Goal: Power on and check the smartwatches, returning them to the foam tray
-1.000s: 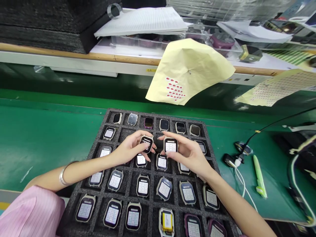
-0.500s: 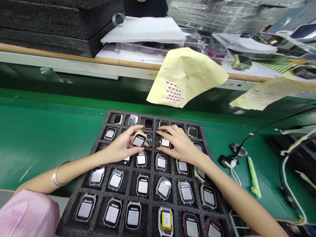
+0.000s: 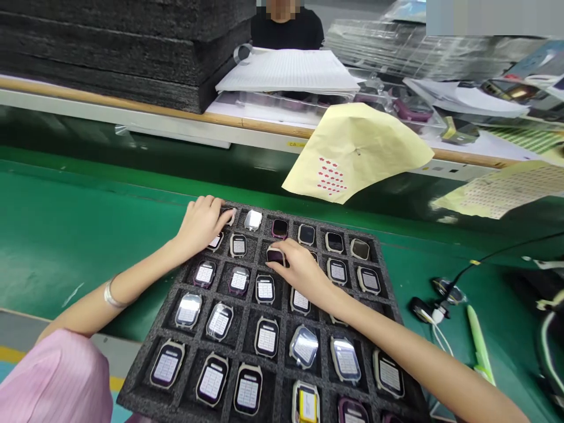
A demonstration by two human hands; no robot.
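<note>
A black foam tray [image 3: 176,405] holds rows of smartwatch bodies without straps, many with lit white screens. At its far left corner, my left hand [image 3: 200,226] has its fingers and thumb closed around the edge of a smartwatch [image 3: 231,217], mostly hidden by the hand. My right hand [image 3: 299,267] pinches a dark-screened smartwatch [image 3: 275,256] by its side, over a second-row compartment. Beside it, a lit smartwatch [image 3: 238,244] sits in its own compartment. One unit in the front row shows a yellow battery [image 3: 308,405].
The tray lies on a green bench [image 3: 79,235]. Black foam blocks [image 3: 110,59] are stacked on the shelf at the back left, near papers [image 3: 291,70]. A yellow sheet [image 3: 356,150] hangs from the shelf edge. Cables and a green tool [image 3: 480,346] lie to the right. A person [image 3: 286,29] is opposite.
My left hand has moved left to the tray's far corner, without the lit smartwatch it held. My right hand has shifted left and now pinches a dark-screened smartwatch. The view has shifted.
</note>
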